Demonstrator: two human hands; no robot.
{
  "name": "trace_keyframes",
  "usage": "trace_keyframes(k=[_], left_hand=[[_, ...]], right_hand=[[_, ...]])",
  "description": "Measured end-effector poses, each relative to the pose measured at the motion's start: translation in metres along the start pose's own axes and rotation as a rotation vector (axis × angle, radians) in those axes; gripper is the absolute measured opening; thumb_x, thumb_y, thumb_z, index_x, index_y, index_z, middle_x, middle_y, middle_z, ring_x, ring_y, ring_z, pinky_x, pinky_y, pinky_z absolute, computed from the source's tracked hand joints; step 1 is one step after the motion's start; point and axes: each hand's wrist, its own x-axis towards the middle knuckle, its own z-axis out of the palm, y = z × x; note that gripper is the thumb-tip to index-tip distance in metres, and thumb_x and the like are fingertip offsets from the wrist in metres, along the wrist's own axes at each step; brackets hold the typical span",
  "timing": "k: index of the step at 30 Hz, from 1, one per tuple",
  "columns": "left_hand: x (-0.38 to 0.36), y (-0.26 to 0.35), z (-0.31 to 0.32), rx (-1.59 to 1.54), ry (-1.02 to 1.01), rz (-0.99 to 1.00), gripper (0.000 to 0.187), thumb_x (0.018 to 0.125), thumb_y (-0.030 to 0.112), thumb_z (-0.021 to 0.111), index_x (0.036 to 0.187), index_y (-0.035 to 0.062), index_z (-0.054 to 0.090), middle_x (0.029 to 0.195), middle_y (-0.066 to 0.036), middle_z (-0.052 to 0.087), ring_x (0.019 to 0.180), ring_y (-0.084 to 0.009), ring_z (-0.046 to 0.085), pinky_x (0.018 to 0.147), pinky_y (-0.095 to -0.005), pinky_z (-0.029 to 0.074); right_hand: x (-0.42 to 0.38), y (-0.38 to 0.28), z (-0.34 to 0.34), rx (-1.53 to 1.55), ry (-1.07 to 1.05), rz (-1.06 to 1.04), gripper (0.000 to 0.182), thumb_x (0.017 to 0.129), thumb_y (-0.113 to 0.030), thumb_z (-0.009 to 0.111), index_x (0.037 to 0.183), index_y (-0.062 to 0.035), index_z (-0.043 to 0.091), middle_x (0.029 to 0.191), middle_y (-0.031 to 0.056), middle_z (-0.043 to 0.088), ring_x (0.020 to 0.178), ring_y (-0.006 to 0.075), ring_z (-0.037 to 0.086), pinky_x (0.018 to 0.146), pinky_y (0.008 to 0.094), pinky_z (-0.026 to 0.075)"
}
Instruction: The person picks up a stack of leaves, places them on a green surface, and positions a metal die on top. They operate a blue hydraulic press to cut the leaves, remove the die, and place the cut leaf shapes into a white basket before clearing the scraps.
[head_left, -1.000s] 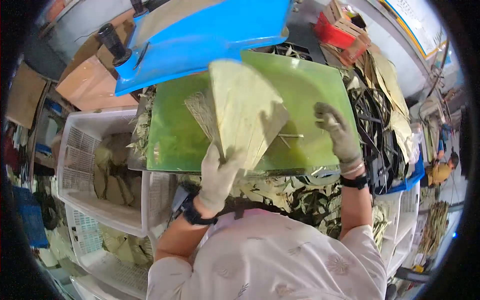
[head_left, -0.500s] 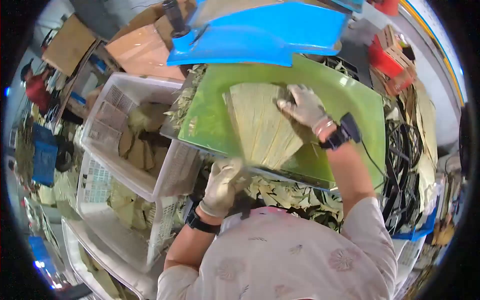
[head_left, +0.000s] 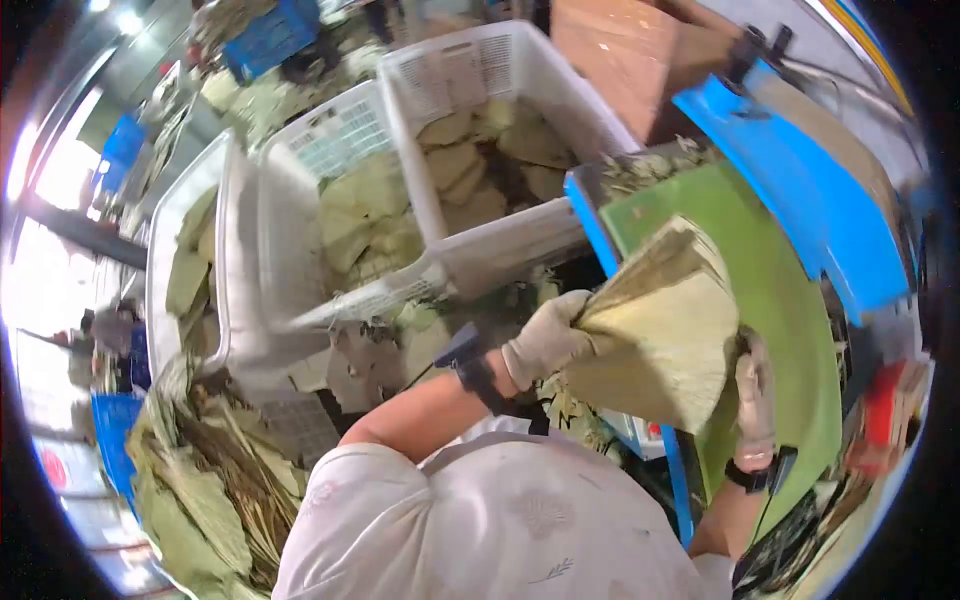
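A thick fan-shaped stack of dried leaves (head_left: 665, 330), pale yellow-green with ragged layered edges, is held up at the near-left side of a green board (head_left: 790, 290). My left hand (head_left: 553, 342), in a whitish glove, is closed round the stack's left corner. At the right edge of the stack is my gloved right hand (head_left: 755, 395), its fingers curled against the leaves and partly hidden behind them. Both wrists wear black bands with small devices.
Beyond my left arm stand white plastic crates (head_left: 500, 240) with cut leaf pieces inside. A large leaf bundle (head_left: 205, 480) lies at lower left. The blue machine cover (head_left: 800, 180) overhangs the board's far side, near a cardboard box (head_left: 640, 60). Leaf scraps lie below the board.
The view has swung left toward the crates. The leaf stack has been lifted off the green board; my left hand, free before, now grips it, and my right hand has moved to its edge.
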Motion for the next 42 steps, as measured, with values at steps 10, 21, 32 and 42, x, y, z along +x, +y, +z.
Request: trace_keyframes(k=[10,21,32,42], left_hand=[[-0.069,0.038,-0.186,-0.459,0.596,0.261,0.046,0.090,0.000,0.070,0.134,-0.0009,0.056,0.123,-0.010,0.067,0.109,-0.0209,0.066,0.096,-0.0367,0.054],[-0.195,0.124,-0.502,-0.627,1.287,0.791,0.033,0.098,0.005,0.064,0.131,0.0050,0.059,0.117,-0.011,0.070,0.104,-0.0284,0.070,0.087,-0.0458,0.061],[-0.359,0.200,-0.776,-0.573,1.919,1.305,0.053,0.084,-0.008,0.073,0.129,0.0096,0.050,0.094,-0.009,0.068,0.069,-0.0198,0.067,0.054,-0.0315,0.052],[-0.411,0.175,-0.822,-0.682,1.904,1.243,0.041,0.089,0.004,0.074,0.125,0.0111,0.056,0.097,-0.006,0.070,0.076,-0.0226,0.070,0.055,-0.0348,0.055]], right_hand=[[0.032,-0.008,0.032,-0.532,-0.009,-0.111,0.055,0.097,-0.030,0.065,0.141,0.0011,0.051,0.142,0.0209,0.053,0.134,0.0341,0.049,0.114,0.0463,0.037],[0.124,-0.032,0.201,-1.488,0.457,-0.617,0.054,0.095,-0.062,0.062,0.121,-0.0144,0.069,0.123,0.0176,0.064,0.108,0.0405,0.063,0.094,0.0530,0.051],[0.185,-0.163,0.408,-1.245,-0.036,-0.523,0.050,0.088,-0.041,0.075,0.126,-0.0098,0.065,0.116,0.0210,0.063,0.108,0.0424,0.059,0.098,0.0529,0.045],[0.220,-0.173,0.476,-1.129,-0.315,-0.397,0.058,0.091,-0.037,0.072,0.135,-0.0045,0.055,0.138,0.0267,0.051,0.126,0.0459,0.048,0.108,0.0538,0.039]])
